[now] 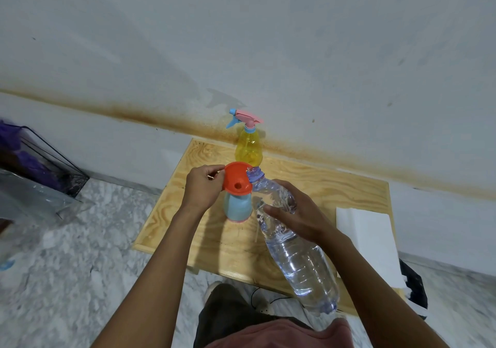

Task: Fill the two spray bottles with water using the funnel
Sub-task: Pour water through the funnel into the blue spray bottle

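Note:
An orange funnel sits in the neck of a light blue spray bottle standing on the small wooden table. My left hand pinches the funnel's left rim. My right hand grips a large clear water bottle, tilted with its open mouth over the funnel's right edge. A yellow spray bottle with a pink and blue trigger head stands upright at the table's far edge.
A white folded paper or cloth lies on the table's right side. A dark wire basket with purple contents stands on the marble floor at left, with clear plastic in front of it. The wall runs close behind the table.

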`<state>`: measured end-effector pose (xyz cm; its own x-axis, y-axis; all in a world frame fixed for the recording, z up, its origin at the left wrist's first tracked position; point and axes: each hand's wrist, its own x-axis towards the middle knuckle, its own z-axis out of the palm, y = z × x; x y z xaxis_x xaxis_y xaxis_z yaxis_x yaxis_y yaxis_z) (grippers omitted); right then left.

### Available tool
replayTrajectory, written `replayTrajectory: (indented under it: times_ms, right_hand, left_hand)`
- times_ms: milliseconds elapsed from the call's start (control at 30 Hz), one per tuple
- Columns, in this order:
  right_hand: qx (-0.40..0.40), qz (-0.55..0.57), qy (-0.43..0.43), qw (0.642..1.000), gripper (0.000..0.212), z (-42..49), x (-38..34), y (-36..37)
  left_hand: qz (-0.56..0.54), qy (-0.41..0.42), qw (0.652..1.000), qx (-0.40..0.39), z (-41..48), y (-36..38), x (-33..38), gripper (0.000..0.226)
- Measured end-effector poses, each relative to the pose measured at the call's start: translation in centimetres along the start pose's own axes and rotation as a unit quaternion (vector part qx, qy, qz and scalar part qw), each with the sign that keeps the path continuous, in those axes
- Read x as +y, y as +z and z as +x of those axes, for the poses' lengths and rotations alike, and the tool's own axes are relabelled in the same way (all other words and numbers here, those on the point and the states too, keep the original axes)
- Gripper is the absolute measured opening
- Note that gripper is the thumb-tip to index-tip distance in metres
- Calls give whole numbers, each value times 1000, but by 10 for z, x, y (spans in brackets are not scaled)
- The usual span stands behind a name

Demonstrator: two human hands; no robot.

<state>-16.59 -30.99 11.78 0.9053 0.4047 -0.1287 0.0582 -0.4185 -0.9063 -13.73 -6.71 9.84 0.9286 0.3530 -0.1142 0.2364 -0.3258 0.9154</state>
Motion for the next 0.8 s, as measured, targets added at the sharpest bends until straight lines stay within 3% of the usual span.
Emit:
replayTrajectory:
  times_ms: [800]
  right_hand:
    - [-19, -13, 5, 1000, 47, 3, 3, -1]
  left_hand:
    - [-1, -5, 1000, 0, -1, 0, 1, 22]
